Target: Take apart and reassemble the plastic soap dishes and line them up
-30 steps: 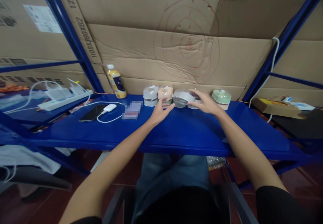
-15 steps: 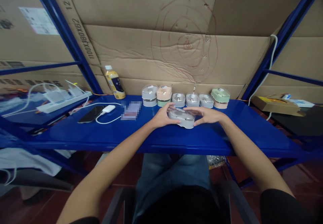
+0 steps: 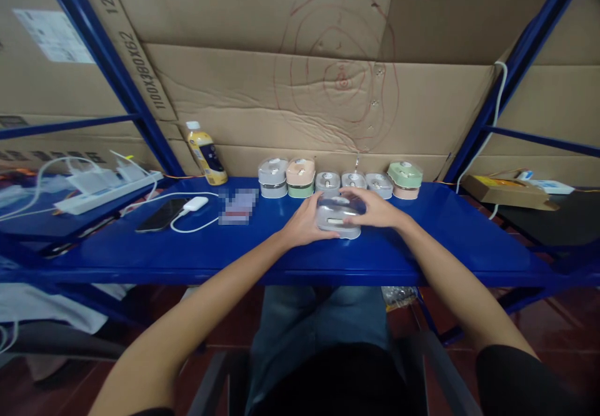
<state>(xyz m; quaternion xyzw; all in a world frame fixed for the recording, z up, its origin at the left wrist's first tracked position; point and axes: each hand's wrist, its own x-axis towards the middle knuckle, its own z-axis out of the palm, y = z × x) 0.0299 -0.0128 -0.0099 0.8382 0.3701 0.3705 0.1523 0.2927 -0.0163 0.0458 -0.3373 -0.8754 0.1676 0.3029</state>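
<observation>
A grey box with a clear lid (image 3: pixel 338 215) is between my two hands near the front of the blue table (image 3: pixel 262 253). My left hand (image 3: pixel 307 221) grips its left side, thumb along the lower front. From the right, my right hand (image 3: pixel 370 208) holds the clear lid, its fingers over the top and thumb at the front. Behind stand small grey lidded boxes (image 3: pixel 379 185), partly hidden by my hands. A stacked grey box (image 3: pixel 273 178) and a peach and green one (image 3: pixel 300 177) stand left of them, a green and peach one (image 3: pixel 405 180) at the right.
A yellow bottle (image 3: pixel 207 155) stands at the back left. A phone (image 3: pixel 162 215), a white cable with an adapter (image 3: pixel 195 203) and a blurred flat item (image 3: pixel 238 207) lie nearby. Further left is a power strip (image 3: pixel 107 192); an open carton (image 3: pixel 509 192) lies far right.
The clear lid now sits upright and level over the grey box, turned to face me. My right hand has moved up and left onto it. The view has shifted slightly.
</observation>
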